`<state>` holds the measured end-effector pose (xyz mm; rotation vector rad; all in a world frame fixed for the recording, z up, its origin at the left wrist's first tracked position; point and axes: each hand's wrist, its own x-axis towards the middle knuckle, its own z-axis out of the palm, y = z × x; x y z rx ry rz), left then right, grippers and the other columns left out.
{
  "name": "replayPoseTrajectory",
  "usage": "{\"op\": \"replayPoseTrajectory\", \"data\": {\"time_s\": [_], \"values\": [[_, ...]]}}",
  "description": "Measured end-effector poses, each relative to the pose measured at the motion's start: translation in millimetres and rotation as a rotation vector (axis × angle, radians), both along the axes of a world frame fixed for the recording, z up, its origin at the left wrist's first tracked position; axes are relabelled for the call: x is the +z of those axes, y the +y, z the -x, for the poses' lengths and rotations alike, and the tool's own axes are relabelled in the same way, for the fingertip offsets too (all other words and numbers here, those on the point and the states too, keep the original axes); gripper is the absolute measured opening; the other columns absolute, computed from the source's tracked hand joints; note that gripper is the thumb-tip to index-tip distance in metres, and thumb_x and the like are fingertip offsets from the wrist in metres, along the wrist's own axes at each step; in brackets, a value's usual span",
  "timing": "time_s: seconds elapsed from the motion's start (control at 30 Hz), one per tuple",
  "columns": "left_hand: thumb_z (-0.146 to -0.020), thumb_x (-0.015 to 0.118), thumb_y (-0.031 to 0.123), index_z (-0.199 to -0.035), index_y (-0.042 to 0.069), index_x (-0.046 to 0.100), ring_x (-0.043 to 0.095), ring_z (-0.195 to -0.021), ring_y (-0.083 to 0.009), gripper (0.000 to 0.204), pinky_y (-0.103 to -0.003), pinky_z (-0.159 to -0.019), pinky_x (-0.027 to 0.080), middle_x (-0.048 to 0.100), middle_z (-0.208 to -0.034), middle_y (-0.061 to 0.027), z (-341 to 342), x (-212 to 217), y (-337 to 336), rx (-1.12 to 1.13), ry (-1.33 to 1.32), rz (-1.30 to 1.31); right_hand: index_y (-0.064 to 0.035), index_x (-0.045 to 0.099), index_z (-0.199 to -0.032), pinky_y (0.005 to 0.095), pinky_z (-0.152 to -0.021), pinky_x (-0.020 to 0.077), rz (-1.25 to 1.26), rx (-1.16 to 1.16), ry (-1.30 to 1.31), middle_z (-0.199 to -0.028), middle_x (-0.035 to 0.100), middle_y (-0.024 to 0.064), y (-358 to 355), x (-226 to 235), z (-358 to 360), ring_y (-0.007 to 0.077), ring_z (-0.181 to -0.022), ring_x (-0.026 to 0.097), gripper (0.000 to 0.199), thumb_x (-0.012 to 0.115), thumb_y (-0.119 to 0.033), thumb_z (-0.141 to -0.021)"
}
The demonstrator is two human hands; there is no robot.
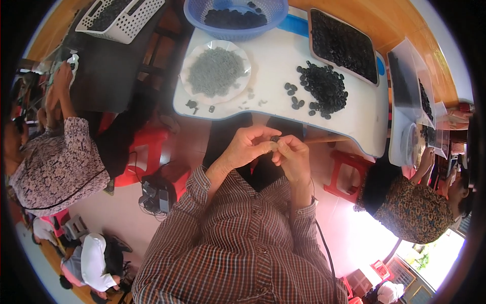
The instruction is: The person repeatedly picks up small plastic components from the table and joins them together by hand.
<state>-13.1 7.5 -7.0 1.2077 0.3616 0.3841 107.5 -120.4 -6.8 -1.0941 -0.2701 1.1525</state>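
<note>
Above my lap, near the front edge of a white table (276, 76), my left hand (248, 148) and my right hand (294, 158) meet. Between their fingertips they pinch a small black oval part (275, 138), with a pale bit showing beside it. Fingers cover most of it. On the table to the right lies a loose heap of similar black oval parts (326, 88). A scalloped white plate (188, 91) at the left bears a mound of small grey pieces (216, 71). A few grey bits and black parts (192, 104) lie along the front edge.
A blue plastic basket (235, 33) and a shallow tray (344, 70) of black parts stand at the back. A white basket (121, 30) sits on the dark table to the left. Co-workers (61, 162) sit on both sides. Red stools (347, 175) flank me.
</note>
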Motion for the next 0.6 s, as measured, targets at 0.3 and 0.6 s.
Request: {"op": "replayPoseTrajectory", "data": {"time_s": [0.3,0.6], "values": [[-0.087,0.062,0.003,-0.112,-0.001,0.062,0.06,-0.078,-0.0058,0.025,-0.02,-0.069,0.05,0.065,-0.089,-0.0025,2.8,-6.9,13.2,0.134,0.107,-0.028,-0.0011,0.062,-0.091,0.0178,-0.048,0.0418,0.095,-0.052,-0.123,-0.076,0.063,0.0035,10.0,-2.3,11.4,0.0078,-0.056,0.057,0.016,0.06,-0.016,-0.093],[-0.082,0.066,0.006,-0.108,0.0,0.064,0.065,-0.079,-0.0194,0.027,-0.03,-0.072,0.051,0.068,-0.093,-0.0145,-4.9,-0.3,86.4,0.62,0.321,-0.709,-0.0026,0.062,-0.092,0.0191,-0.051,0.0431,0.177,-0.074,-0.126,-0.078,0.064,0.0043,8.6,-8.2,7.9,0.0092,-0.057,0.058,0.014,0.063,-0.017,-0.091]]}}
